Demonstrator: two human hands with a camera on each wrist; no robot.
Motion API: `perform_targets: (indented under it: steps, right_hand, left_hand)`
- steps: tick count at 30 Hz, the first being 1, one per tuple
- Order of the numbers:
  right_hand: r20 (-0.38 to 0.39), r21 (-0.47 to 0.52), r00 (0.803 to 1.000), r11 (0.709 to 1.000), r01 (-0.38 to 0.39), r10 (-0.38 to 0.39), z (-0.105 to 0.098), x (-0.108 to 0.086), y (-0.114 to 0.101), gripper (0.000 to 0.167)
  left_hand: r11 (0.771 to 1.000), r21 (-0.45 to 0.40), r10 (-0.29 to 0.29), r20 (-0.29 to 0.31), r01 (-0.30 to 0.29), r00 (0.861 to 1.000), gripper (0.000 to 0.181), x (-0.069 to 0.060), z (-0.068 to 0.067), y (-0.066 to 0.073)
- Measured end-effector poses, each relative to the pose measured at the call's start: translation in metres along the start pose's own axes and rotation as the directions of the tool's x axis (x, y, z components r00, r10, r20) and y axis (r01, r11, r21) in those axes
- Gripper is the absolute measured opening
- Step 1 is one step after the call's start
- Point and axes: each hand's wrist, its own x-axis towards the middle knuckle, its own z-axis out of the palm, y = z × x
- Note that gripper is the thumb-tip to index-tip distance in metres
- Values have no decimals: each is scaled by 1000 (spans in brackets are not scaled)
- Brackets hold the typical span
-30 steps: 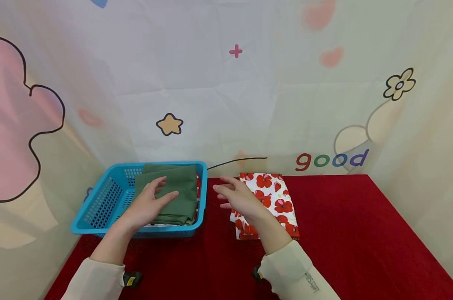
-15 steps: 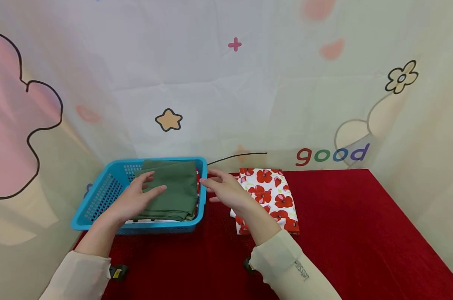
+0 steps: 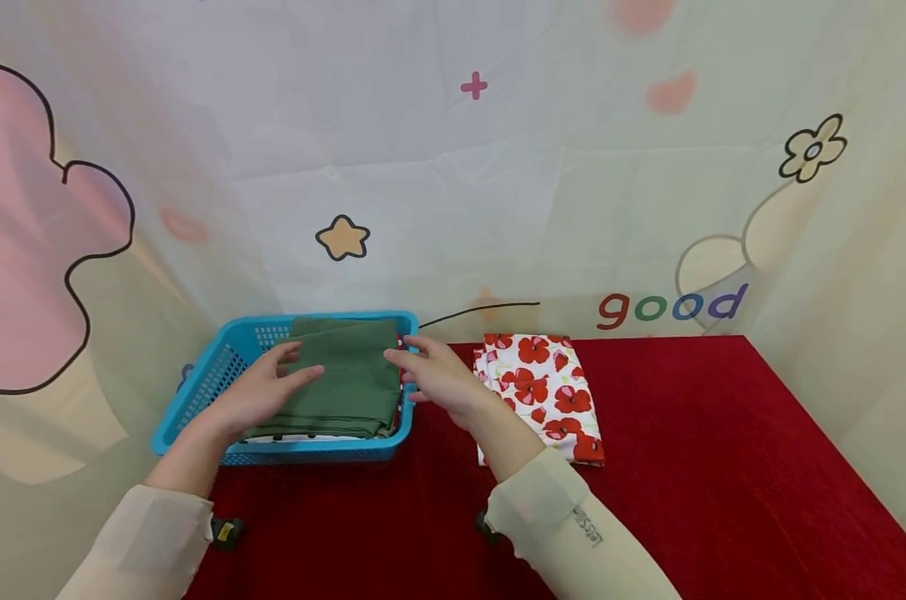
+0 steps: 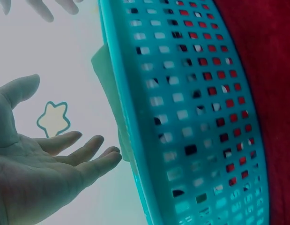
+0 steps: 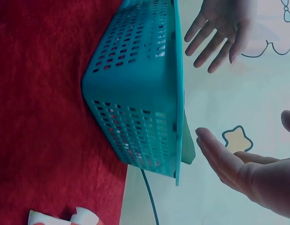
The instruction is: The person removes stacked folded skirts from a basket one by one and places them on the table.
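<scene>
- Head view: a blue plastic basket (image 3: 310,452) sits on a red surface (image 3: 693,467), near a pale printed curtain (image 3: 453,192). Inside the basket, toward its right side, lies a folded green cloth (image 3: 351,375), with a strip of white, dark-spotted fabric (image 3: 291,437) showing beneath it along the basket's near wall.
- Also in the head view: the person's left hand (image 3: 260,392) hovers over the basket, at the left of the green cloth; the right hand (image 3: 445,379) is at the basket's right rim, on the cloth's other side. The hands face each other with fingers loosely spread, grasping nothing. A folded white cloth with red flowers (image 3: 543,383) lies to the right of the basket, partly behind the right forearm.
- Left wrist view, turned sideways: an edge of green cloth pokes above the basket's rim. The left hand's fingers point toward it; whether they touch cannot be told. Some fingers of the right hand show beyond.
- Right wrist view, also sideways: a green corner juts above the basket's rim, just beside the right hand's fingertips. The left hand, fingers apart, shows beyond the basket's rim.
</scene>
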Motion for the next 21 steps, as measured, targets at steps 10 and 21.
perform_targets:
  steps: [10,21]
  right_hand:
    - [-17,-88,1000,996,-23,22,24,7,-5,78]
    - [-99,-110,994,992,-64,53,50,15,2,87]
  left_hand:
    - [1000,23,-9,2,9,1000,98,1,-9,-8]
    - [998,30,-57,8,57,998,98,5,-13,-21]
